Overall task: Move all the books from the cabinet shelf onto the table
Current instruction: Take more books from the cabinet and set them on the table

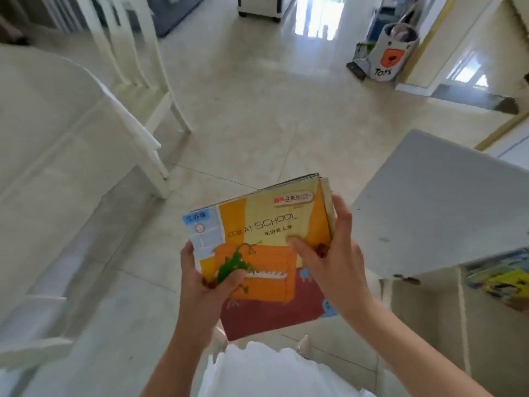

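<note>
pinching a flat glossy stack of books [269,253], left hand [200,285] and right hand [335,259] grip its edges.

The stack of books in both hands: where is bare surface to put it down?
The grey cabinet top, right of the right hand, shows bare. The pale table on the left, bordered by white chairs, also shows bare. Below the cabinet top, colourful books crowd the shelf.

Glossy beige tiled floor [252,104], white chairs [134,67] left, sunlit doorway [317,15] beyond.
</note>
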`<control>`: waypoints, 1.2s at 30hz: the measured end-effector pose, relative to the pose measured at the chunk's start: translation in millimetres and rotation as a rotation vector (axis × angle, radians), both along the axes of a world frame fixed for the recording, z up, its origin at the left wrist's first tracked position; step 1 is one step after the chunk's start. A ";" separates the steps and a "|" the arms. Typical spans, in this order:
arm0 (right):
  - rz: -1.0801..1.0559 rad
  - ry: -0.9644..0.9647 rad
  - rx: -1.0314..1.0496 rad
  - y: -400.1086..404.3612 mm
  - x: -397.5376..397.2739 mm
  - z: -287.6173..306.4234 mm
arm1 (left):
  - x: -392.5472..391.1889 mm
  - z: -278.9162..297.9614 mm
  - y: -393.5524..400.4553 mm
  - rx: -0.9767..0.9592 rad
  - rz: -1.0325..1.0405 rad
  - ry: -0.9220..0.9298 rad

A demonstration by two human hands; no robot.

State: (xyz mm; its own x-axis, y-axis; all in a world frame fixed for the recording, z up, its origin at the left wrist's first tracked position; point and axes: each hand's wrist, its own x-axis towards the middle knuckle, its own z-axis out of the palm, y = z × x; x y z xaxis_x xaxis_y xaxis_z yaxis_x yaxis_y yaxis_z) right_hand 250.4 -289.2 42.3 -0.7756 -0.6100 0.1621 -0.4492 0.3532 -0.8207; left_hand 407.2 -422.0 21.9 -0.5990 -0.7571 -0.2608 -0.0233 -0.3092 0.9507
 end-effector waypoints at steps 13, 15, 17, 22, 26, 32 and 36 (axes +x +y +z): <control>0.406 0.018 0.197 -226.8 118.6 -23.9 | 145.2 -2.1 -164.5 -0.103 0.392 -0.154; 0.457 0.031 0.244 -249.3 130.8 -25.4 | 158.6 -10.6 -180.7 -0.158 0.402 -0.261; 0.501 0.025 0.278 -268.0 138.6 -31.5 | 168.7 -18.7 -195.6 -0.198 0.404 -0.372; 0.580 -0.050 0.339 -322.7 146.1 -39.2 | 180.8 -28.6 -235.8 -0.187 0.420 -0.487; 0.630 -0.070 0.354 -378.3 140.6 -45.4 | 178.4 -33.2 -277.2 -0.210 0.444 -0.530; 0.743 -0.049 0.346 -482.5 116.6 -39.8 | 158.4 -31.5 -361.2 -0.297 0.493 -0.552; 0.796 -0.063 0.333 -544.0 103.4 -35.7 | 148.4 -30.9 -414.6 -0.325 0.562 -0.541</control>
